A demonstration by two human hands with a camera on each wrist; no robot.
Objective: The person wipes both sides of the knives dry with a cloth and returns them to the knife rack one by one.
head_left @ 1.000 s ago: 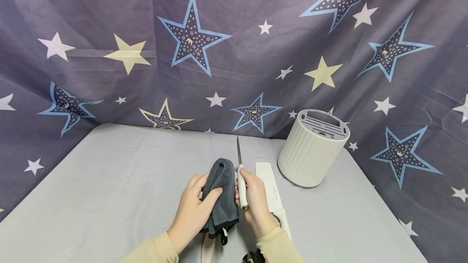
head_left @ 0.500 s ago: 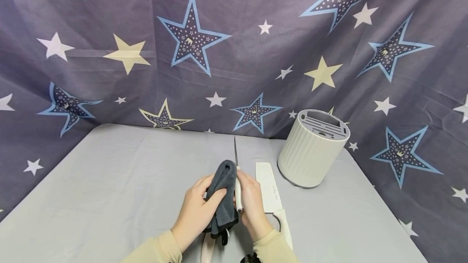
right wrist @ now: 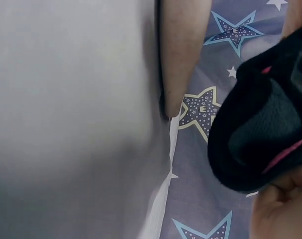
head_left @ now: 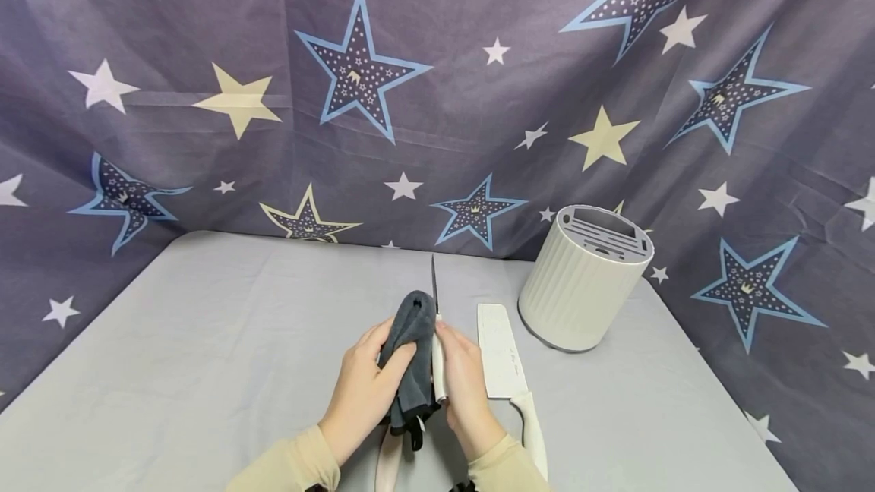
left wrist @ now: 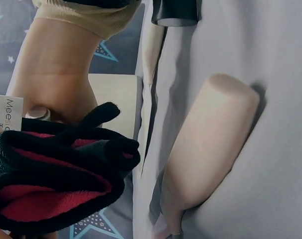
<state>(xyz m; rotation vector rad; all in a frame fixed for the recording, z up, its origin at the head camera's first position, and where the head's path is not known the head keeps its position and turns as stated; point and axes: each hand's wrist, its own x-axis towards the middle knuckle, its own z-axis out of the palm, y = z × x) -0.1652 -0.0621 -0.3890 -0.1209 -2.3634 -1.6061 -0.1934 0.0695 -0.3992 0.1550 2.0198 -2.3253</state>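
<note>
My left hand (head_left: 369,378) grips a folded dark grey cloth (head_left: 415,378), its thumb laid over the near face. Black edging, a reddish inside and a white label show on the cloth (left wrist: 61,174) in the left wrist view. In my right hand (head_left: 468,382) is a knife (head_left: 439,363) with a white handle. Its narrow dark blade points away from me, toward the back of the table. The handle runs right along the cloth's right side. In the right wrist view the cloth (right wrist: 270,124) hides most of the grip.
A white cleaver (head_left: 502,351) lies on the grey-covered table (head_left: 205,355), just right of my right hand. Below the cloth lies another pale handle (head_left: 388,465). A ribbed white knife block (head_left: 581,287) with a slotted top stands at the back right, before a starry curtain (head_left: 437,97).
My right hand has moved left with the knife, closing the gap to the cloth. The blade has shifted slightly left too. My left hand keeps its grip on the cloth, almost in place.
</note>
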